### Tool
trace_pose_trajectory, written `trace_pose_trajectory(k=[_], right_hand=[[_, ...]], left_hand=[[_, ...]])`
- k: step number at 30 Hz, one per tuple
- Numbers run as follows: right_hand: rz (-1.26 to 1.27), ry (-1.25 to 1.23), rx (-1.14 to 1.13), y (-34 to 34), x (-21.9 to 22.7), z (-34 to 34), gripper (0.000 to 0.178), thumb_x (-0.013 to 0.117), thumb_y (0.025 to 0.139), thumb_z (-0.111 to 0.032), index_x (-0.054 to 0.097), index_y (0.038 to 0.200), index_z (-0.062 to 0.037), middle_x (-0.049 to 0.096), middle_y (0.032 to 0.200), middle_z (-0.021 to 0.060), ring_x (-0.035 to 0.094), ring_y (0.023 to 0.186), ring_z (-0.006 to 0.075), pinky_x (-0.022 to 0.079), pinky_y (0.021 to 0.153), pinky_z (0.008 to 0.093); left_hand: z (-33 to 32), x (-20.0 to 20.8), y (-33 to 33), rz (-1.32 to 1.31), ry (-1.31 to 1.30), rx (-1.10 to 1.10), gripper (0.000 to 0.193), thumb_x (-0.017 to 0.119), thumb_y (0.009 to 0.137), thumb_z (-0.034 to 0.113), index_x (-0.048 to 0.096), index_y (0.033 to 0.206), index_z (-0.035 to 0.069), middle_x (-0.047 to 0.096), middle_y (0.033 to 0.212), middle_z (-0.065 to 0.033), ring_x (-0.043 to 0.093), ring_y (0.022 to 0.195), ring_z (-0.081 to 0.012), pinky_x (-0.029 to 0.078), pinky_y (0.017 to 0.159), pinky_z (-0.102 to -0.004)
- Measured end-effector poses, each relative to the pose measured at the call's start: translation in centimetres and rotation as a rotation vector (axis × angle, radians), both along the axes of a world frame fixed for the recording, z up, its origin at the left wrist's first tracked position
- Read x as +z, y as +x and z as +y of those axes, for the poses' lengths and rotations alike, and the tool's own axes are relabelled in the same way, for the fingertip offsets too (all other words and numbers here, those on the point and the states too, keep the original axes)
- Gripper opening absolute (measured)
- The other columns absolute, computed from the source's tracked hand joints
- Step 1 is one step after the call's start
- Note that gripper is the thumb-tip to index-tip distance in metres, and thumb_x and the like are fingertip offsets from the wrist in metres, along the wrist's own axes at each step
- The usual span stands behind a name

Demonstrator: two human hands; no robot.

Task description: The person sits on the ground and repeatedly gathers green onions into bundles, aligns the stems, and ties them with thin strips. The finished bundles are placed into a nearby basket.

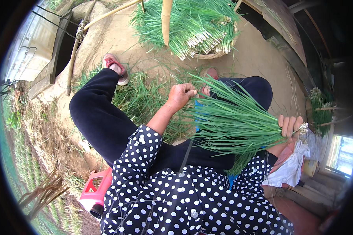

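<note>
A thick bunch of chives (239,117) lies across my lap, its long green leaves fanning to the left. My right hand (289,127) is wrapped around its white stem end. Beside the leaf tips, my left hand (181,96) is closed in a pinch; whatever is between its fingers is too small to make out. Loose green leaves (145,98) are strewn over the ground between my feet. Some more green leaves hang below the bunch, by my right sleeve.
Ahead stands a round basket (210,56) heaped with chives, a wooden pole (166,23) in front of it. A pink plastic jug (100,186) is at my left hip. A white sack (288,168) lies on the right. Wooden poles and a pale container (35,47) stand at far left.
</note>
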State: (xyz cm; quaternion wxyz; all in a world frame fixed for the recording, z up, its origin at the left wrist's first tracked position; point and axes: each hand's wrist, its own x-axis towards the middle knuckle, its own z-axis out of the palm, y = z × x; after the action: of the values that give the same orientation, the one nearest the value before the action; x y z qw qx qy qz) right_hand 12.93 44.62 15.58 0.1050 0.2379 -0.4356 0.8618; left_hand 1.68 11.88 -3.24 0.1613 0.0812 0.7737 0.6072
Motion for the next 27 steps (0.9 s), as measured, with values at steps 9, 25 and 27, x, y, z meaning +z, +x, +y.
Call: trace_pose_trajectory(k=[9, 25, 27], right_hand=[[-0.055, -0.006, -0.03, 0.2, -0.1, -0.1, 0.023, 0.063, 0.091, -0.018, 0.043, 0.083, -0.0129, 0.047, 0.061, -0.0041, 0.046, 0.054, 0.0085, 0.037, 0.072, 0.0299], [-0.101, 0.01, -0.045, 0.5, 0.2, -0.3, 0.025, 0.066, 0.089, -0.018, 0.043, 0.084, -0.0127, 0.042, 0.061, -0.0043, 0.042, 0.056, 0.0086, 0.036, 0.074, 0.0303], [-0.108, 0.012, -0.056, 0.6, 0.2, -0.3, 0.025, 0.067, 0.089, -0.018, 0.043, 0.084, -0.0128, 0.041, 0.061, -0.0046, 0.042, 0.056, 0.0085, 0.036, 0.074, 0.0302]], left_hand=[[-4.3, 0.7, 1.0, -0.639, 0.646, -0.084, 0.019, 0.067, 0.089, 0.019, 0.068, 0.099, 0.004, 0.068, 0.08, -0.0015, 0.062, 0.07, -0.0102, 0.049, 0.068, -0.0228], [-5.6, 3.5, 9.9, -0.629, 0.087, -0.39, 0.029, 0.067, 0.087, 0.017, 0.066, 0.112, 0.001, 0.067, 0.086, -0.0017, 0.061, 0.075, -0.0106, 0.051, 0.065, -0.024], [-3.7, 2.2, 10.8, -0.526, 0.035, -0.341, 0.031, 0.069, 0.085, 0.013, 0.064, 0.114, 0.0, 0.068, 0.09, -0.0044, 0.062, 0.078, -0.0104, 0.052, 0.069, -0.0251]])
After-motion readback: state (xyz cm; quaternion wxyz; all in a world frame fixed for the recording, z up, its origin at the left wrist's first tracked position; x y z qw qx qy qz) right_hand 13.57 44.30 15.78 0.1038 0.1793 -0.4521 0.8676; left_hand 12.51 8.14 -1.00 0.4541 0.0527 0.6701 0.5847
